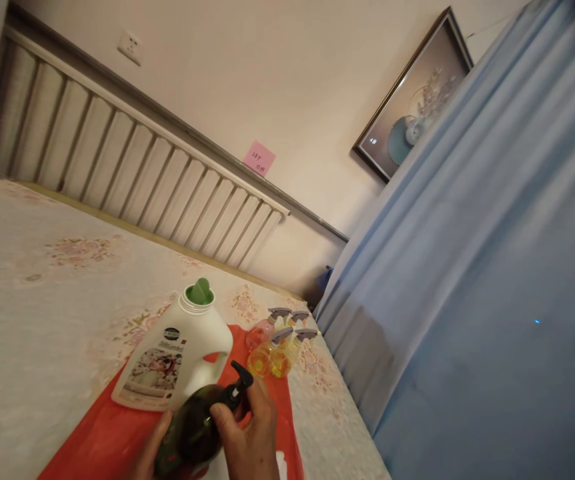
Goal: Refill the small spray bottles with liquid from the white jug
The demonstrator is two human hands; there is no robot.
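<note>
Pink note (259, 159) and jug label (155, 370) unreadable

Dark green bottle (195, 427), white jug (177, 353) green-spouted, red mat (102, 440).

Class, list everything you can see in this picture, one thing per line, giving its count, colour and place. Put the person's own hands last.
dark pump bottle: one, dark green with a black pump, held over the red sheet at the bottom edge
white jug: one, white with a green spout, lying on the red sheet behind the dark bottle
spray bottles: four, pink and yellow with grey triggers, at the bed's edge past the red sheet
red sheet: one, red, spread on the bed cover
bed cover: one, pale with pink flowers, across the left
headboard: one, pale ribbed panels, against the wall
pink note: one, stuck above the headboard
wall socket: one, white, upper left
framed picture: one, dark frame, upper right wall
curtain: one, blue, right side
left hand: on the bottle's body
right hand: at the bottle's pump neck
</note>
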